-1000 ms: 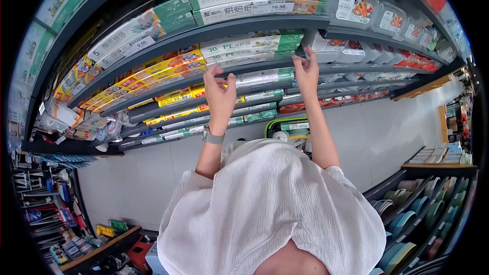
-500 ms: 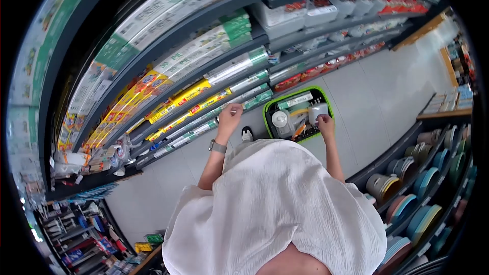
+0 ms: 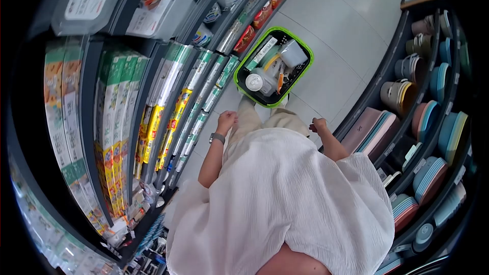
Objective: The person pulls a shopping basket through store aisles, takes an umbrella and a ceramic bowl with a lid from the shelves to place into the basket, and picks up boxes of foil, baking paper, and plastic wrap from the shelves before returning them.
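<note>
My left hand (image 3: 227,120), with a watch (image 3: 217,137) on its wrist, hangs beside my left leg. Its fingers are curled in, and nothing shows in them. On the other side, my right hand (image 3: 318,125) is also closed near my hip, with no object visible in it. Just ahead of my legs, a black shopping basket with a bright green rim (image 3: 308,51) appears to stand on the floor. Inside lie a long white-and-green box (image 3: 261,53), a clear container with a white lid (image 3: 254,82), a pale translucent container (image 3: 293,53) and an orange item (image 3: 280,82). Neither hand touches the basket.
Close on the left, shelves hold long wrap boxes (image 3: 113,107), yellow-wrapped rolls (image 3: 153,132) and clear food containers (image 3: 158,7). Shelves on the right carry buckets (image 3: 397,95), stacked basins (image 3: 430,178) and pink trays (image 3: 362,131). Grey floor tiles (image 3: 336,25) run between them.
My view has turned to the right along the aisle. My right hand has left the basket's edge and dropped back to my side. My left hand has drawn away from the lower shelf.
</note>
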The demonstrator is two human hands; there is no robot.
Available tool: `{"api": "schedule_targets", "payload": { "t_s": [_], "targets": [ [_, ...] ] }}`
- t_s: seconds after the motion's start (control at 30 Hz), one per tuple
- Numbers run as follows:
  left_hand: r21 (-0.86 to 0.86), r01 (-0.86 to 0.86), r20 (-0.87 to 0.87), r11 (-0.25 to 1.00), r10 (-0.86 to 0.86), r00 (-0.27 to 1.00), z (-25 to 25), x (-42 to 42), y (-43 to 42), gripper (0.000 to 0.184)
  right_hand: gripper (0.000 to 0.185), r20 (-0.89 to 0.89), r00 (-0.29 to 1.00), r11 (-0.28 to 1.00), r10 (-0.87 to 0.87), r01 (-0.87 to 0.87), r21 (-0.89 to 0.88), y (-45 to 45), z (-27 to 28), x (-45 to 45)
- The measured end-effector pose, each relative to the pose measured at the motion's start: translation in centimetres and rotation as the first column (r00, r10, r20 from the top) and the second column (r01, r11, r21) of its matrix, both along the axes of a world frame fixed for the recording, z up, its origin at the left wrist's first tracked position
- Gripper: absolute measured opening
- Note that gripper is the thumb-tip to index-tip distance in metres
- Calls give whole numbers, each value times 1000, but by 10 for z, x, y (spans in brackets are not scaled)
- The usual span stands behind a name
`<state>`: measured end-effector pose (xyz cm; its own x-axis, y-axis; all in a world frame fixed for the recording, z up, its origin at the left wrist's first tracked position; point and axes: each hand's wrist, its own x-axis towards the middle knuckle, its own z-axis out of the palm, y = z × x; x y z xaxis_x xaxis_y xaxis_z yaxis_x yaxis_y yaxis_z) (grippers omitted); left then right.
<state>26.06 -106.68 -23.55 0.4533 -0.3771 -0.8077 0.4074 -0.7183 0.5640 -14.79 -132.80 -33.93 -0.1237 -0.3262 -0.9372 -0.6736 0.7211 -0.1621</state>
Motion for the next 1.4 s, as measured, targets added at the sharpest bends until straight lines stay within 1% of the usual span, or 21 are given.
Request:
{"api": "schedule_targets", "payload": {
  "t_s": [0.17, 0.23, 0.37, 0.53, 0.6, 0.63, 0.67, 0.7, 0.77, 0.83, 0.9, 0.93, 1.0, 1.07, 1.1, 1.13, 1.17, 1.2, 1.23, 1.3, 1.4],
  "targets": [
    [101, 112, -103, 989, -102, 989, -45, 28, -24, 29, 35, 36, 999, 997, -29, 32, -74, 22, -6, 36],
    [94, 59, -157, 994, -43, 987, -77, 40, -33, 29, 36, 144, 989, 993, -44, 59, -100, 22, -5, 66],
    [97, 123, -185, 988, -103, 977, -144, 62, -60, 30, 34, 162, 987, 992, -14, 34, -118, 19, -21, 133],
    [146, 272, -34, 951, -270, 962, -203, 84, -101, 26, 30, 158, 985, 994, 65, -49, -99, 5, -60, 223],
    [147, 312, -11, 939, -314, 949, -237, 90, -114, 25, 29, 230, 973, 991, 29, 3, -137, 2, -91, 256],
    [116, 338, 82, 934, -348, 934, -257, 93, -118, 25, 29, 222, 975, 992, 15, 13, -124, -1, -101, 272],
    [81, 366, 179, 927, -375, 910, -278, 96, -123, 25, 28, 207, 974, 984, 88, -53, -170, -9, -110, 290],
    [87, 379, 167, 921, -389, 906, -287, 99, -132, 25, 28, 187, 969, 970, 159, -118, -212, -15, -122, 305],
    [104, 406, 265, 908, -418, 869, -284, 105, -160, 26, 27, 209, 963, 963, 170, -118, -241, -18, -154, 326],
    [129, 445, 253, 886, -463, 850, -296, 114, -180, 27, 27, 232, 955, 956, 185, -120, -267, -25, -187, 348],
    [152, 431, 202, 890, -455, 867, -315, 117, -189, 30, 32, 103, 935, 893, 338, -285, -348, -30, -212, 365],
    [152, 439, 213, 886, -463, 860, -327, 118, -190, 35, 32, 102, 938, 901, 331, -282, -330, -32, -218, 375],
    [171, 418, 201, 892, -447, 872, -367, 113, -186, 39, 42, 116, 957, 895, 267, -202, -397, -41, -231, 393],
    [216, 417, 141, 883, -450, 882, -396, 113, -181, 49, 47, 126, 972, 923, 196, -140, -359, -49, -244, 410],
    [223, 418, 131, 881, -452, 882, -397, 113, -183, 49, 53, 135, 982, 942, 131, -81, -326, -48, -253, 417],
    [208, 401, 22, 892, -414, 910, -392, 112, -188, 51, 53, 131, 983, 945, 132, -85, -317, -45, -269, 422],
    [191, 384, -87, 903, -374, 923, -387, 112, -195, 54, 59, 132, 991, 956, 32, 8, -293, -44, -285, 429],
    [190, 393, -95, 900, -381, 919, -386, 109, -197, 54, 64, 127, 989, 956, -76, 109, -271, -43, -301, 432],
    [187, 329, -101, 926, -315, 944, -386, 106, -199, 56, 64, 121, 989, 955, -86, 117, -274, -46, -315, 434],
    [193, 269, -111, 944, -251, 962, -390, 104, -203, 58, 73, 200, 934, 906, -297, 342, -251, -47, -335, 439],
    [179, 270, -98, 946, -256, 962, -388, 104, -206, 63, 80, 250, 889, 867, -383, 439, -234, -51, -347, 445]
  ]
}}
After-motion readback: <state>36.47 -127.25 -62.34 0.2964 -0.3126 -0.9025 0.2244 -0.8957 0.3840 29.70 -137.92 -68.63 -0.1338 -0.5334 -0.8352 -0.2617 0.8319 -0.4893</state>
